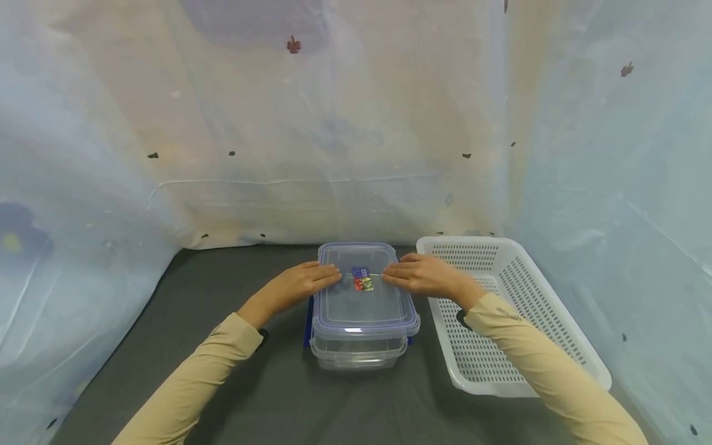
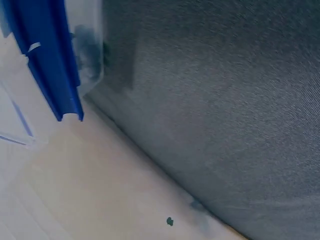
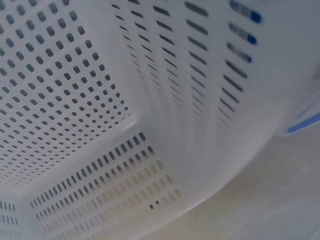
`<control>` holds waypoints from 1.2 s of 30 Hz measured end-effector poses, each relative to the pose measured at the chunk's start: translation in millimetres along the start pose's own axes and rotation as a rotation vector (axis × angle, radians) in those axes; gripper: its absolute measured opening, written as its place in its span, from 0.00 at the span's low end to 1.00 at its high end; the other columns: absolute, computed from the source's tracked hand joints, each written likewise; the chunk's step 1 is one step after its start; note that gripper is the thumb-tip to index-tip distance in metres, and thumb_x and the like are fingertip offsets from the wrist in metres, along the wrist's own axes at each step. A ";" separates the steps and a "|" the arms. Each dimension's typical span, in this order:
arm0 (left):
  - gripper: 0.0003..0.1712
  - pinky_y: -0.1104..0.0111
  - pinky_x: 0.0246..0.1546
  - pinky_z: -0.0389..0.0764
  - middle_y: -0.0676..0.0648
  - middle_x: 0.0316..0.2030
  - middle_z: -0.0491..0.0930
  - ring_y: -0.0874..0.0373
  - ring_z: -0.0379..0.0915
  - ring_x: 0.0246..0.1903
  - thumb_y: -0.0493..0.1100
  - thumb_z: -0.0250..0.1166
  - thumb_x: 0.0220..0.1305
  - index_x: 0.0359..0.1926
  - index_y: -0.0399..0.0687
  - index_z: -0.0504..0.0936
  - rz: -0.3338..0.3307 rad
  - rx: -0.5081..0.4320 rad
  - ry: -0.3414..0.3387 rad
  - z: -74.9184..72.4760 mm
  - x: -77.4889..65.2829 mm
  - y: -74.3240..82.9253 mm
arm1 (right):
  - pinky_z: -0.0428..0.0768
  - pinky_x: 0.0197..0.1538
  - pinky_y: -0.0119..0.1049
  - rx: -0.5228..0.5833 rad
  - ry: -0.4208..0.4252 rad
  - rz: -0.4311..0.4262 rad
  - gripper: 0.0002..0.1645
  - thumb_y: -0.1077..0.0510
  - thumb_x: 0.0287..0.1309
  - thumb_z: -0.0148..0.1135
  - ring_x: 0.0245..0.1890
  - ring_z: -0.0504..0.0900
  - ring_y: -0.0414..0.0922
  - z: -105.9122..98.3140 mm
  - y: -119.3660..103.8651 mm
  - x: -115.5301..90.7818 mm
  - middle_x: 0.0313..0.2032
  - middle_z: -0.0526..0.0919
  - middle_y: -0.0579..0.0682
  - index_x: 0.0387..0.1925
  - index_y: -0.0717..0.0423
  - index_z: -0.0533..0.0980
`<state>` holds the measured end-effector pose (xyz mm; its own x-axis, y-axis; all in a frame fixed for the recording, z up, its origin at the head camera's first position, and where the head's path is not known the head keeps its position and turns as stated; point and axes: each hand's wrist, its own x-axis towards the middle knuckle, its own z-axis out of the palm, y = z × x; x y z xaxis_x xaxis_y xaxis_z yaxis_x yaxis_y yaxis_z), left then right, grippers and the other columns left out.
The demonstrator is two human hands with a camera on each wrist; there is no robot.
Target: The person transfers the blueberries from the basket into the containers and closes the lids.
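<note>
In the head view a clear rectangular food container (image 1: 358, 360) stands on the dark table, its clear, purple-edged lid (image 1: 361, 309) on top. A small colourful label (image 1: 362, 279) sits on the lid between my hands. My left hand (image 1: 297, 287) rests its fingertips on the lid's left part. From the right, my right hand (image 1: 431, 276) lays its fingers, fairly straight, on the lid. A blue side flap (image 1: 308, 322) sticks out at the container's left; the left wrist view shows this blue flap (image 2: 47, 55) close up, swung away from the wall. Both thumbs are hidden.
A white perforated plastic basket (image 1: 536, 293) stands right of the container, under my right forearm; its slotted wall (image 3: 170, 90) fills much of the right wrist view. Dark cloth (image 1: 222, 296) covers the table. Patterned sheeting (image 1: 345, 123) encloses the back and sides.
</note>
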<state>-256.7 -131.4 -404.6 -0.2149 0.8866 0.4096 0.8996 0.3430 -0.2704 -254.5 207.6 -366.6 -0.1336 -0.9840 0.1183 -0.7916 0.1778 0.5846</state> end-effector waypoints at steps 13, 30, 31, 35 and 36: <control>0.30 0.56 0.55 0.73 0.45 0.54 0.80 0.53 0.74 0.55 0.29 0.73 0.48 0.56 0.40 0.80 0.032 0.080 -0.105 13.9 -8.9 3.9 | 0.78 0.48 0.36 -0.094 -0.003 -0.138 0.21 0.60 0.55 0.65 0.46 0.82 0.41 14.9 -8.9 9.2 0.47 0.84 0.46 0.53 0.54 0.80; 0.32 0.51 0.54 0.73 0.33 0.58 0.74 0.40 0.71 0.56 0.22 0.66 0.52 0.61 0.28 0.73 -0.391 -0.284 0.147 11.3 -23.6 17.3 | 0.79 0.48 0.46 0.392 0.240 0.433 0.29 0.69 0.48 0.71 0.47 0.82 0.53 -31.9 -9.3 -4.1 0.50 0.82 0.57 0.55 0.66 0.77; 0.31 0.49 0.54 0.73 0.32 0.58 0.74 0.38 0.71 0.56 0.25 0.66 0.54 0.61 0.28 0.72 -0.463 -0.346 0.186 10.6 -24.3 21.5 | 0.79 0.48 0.47 0.441 0.282 0.489 0.30 0.68 0.48 0.71 0.47 0.82 0.54 -35.5 -13.1 -3.1 0.51 0.82 0.58 0.56 0.67 0.76; 0.30 0.51 0.53 0.74 0.33 0.60 0.72 0.41 0.76 0.51 0.37 0.65 0.65 0.65 0.30 0.69 -0.765 -0.634 0.276 8.3 -23.7 43.7 | 0.79 0.51 0.47 0.685 0.437 0.789 0.33 0.62 0.52 0.71 0.51 0.80 0.54 -41.1 -41.2 6.9 0.55 0.79 0.60 0.60 0.68 0.72; 0.30 0.51 0.54 0.73 0.33 0.61 0.71 0.41 0.75 0.52 0.39 0.64 0.66 0.65 0.30 0.68 -0.837 -0.721 0.288 4.3 -20.9 50.2 | 0.78 0.52 0.46 0.784 0.478 0.885 0.34 0.61 0.53 0.70 0.53 0.79 0.54 -41.1 -51.2 10.7 0.56 0.78 0.60 0.61 0.68 0.71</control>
<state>-208.7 -131.4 -430.5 -0.8384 0.3280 0.4354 0.5440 0.4521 0.7069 -190.9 188.5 -362.3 -0.6959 -0.4023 0.5949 -0.7032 0.5499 -0.4507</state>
